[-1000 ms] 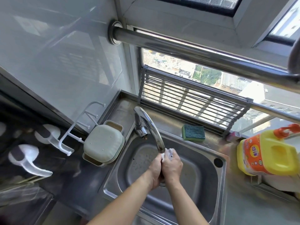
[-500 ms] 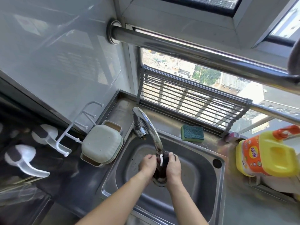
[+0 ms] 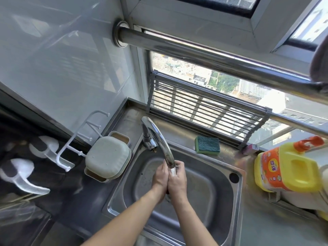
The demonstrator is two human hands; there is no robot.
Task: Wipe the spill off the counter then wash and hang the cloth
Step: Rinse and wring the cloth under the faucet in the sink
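Hands (image 3: 169,180) now closed together over cloth (image 3: 173,172)

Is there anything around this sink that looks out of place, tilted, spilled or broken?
Nothing stands out. Both hands press together under the faucet over the sink. The green sponge lies flat on the ledge behind it, and the yellow detergent jug stands at the right. No spill shows.

sink (image 3: 229,196): set in the table | faucet (image 3: 156,139): behind sink, spout over basin | both hands: pressed together in basin under spout | sponge (image 3: 207,145): behind sink, right of faucet | lidded box (image 3: 107,157): left of sink | detergent jug (image 3: 287,166): right of sink
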